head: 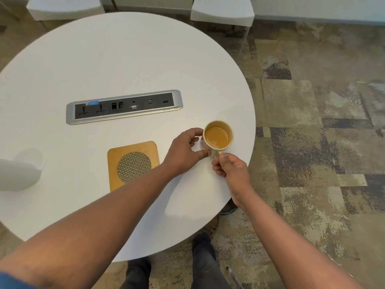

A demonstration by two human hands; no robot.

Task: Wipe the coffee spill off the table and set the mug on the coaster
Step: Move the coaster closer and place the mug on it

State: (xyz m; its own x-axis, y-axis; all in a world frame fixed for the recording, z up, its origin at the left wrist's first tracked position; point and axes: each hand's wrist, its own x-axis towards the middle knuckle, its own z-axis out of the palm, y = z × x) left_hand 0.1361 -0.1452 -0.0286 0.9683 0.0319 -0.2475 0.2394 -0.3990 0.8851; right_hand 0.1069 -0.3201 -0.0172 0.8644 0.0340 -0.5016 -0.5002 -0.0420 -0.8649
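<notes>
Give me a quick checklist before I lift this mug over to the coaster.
1. Right hand pinches the mug handle: ok.
2. Left hand steadies the mug's side, fingers curled round it: ok.
3. Coffee level sits below the rim, but the mug is fairly full, so lift slowly: ok.
4. Coaster lies flat with nothing on it, left of the mug: ok.
5. Path from mug to coaster over the table: only the left forearm lies across it: ok.
6. Spill wiped: no coffee visible on the table, though the arms hide part of it: cannot tell.
</notes>
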